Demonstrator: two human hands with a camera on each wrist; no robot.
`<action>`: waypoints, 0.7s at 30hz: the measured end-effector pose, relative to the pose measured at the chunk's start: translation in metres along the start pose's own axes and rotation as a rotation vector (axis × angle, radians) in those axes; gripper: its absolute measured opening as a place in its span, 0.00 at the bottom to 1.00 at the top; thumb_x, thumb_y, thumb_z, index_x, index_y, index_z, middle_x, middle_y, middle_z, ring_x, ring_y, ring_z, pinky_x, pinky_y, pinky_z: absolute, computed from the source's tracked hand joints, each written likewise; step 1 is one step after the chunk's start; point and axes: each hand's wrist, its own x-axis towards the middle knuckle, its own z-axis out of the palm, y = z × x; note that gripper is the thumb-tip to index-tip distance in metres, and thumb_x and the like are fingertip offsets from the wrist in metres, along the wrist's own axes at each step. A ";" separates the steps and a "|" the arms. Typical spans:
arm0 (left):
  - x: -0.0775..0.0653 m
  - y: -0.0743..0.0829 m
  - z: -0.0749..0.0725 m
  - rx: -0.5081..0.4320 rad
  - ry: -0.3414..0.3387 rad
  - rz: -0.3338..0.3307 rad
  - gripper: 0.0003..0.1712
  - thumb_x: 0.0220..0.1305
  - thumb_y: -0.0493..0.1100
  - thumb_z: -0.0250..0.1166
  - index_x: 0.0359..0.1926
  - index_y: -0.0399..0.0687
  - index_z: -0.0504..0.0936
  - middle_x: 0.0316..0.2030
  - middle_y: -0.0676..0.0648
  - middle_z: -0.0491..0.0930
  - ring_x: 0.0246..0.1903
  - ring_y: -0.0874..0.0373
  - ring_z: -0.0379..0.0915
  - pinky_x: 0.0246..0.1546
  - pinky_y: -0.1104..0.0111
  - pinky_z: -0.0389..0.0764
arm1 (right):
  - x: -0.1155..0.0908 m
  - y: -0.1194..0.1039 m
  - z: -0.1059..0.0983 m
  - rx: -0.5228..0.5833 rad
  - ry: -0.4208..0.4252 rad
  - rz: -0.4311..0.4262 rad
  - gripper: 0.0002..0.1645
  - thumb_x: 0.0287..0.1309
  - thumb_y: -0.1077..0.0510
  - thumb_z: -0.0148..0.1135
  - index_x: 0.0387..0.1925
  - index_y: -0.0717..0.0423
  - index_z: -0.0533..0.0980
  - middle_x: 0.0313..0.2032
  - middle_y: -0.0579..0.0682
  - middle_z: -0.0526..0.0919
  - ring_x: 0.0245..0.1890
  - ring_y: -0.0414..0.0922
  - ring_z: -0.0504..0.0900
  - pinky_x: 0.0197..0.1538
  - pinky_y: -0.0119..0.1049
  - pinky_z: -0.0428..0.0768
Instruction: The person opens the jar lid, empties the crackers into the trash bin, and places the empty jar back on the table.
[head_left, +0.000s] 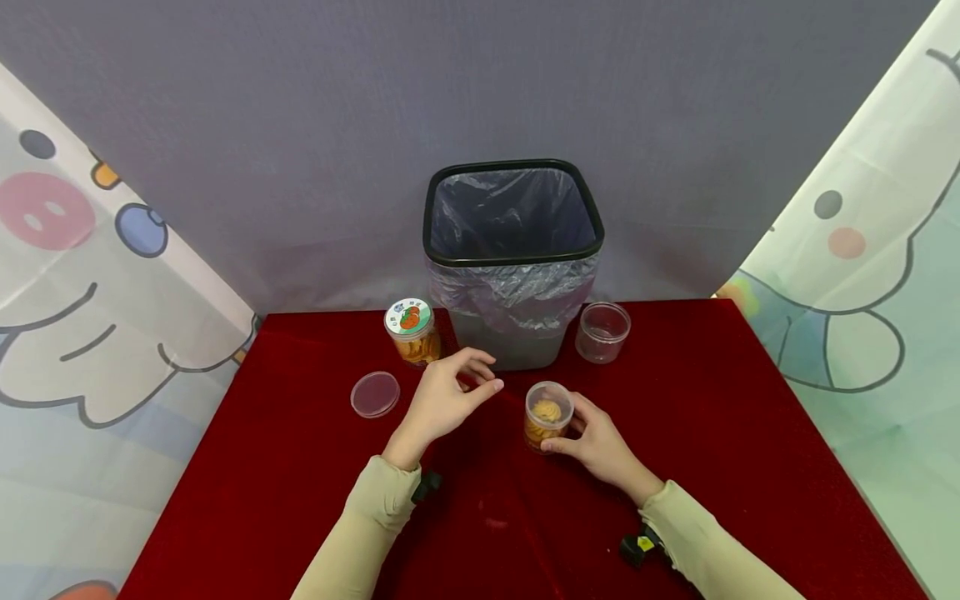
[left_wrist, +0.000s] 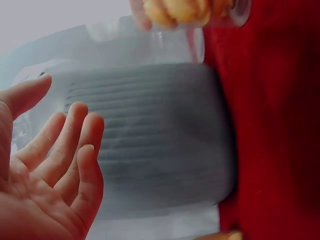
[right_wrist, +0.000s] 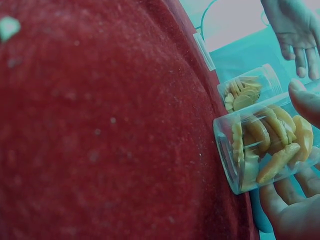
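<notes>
While the right hand grips the cookie jar from its right side, the left hand holds nothing, its fingers relaxed and thumb apart. The cookie jar is upright near the middle of the red counter, on the near side of the bin. A round lid lies left of the left hand. A labelled jar stands left of the bin; a clear container stands right of it.
</notes>
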 end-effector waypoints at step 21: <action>-0.002 -0.020 0.057 -0.347 -0.283 -0.015 0.37 0.57 0.40 0.76 0.66 0.53 0.71 0.61 0.51 0.75 0.59 0.55 0.70 0.57 0.54 0.73 | -0.001 0.001 0.000 -0.013 0.000 -0.007 0.46 0.47 0.62 0.78 0.68 0.56 0.68 0.60 0.56 0.74 0.60 0.50 0.75 0.57 0.32 0.76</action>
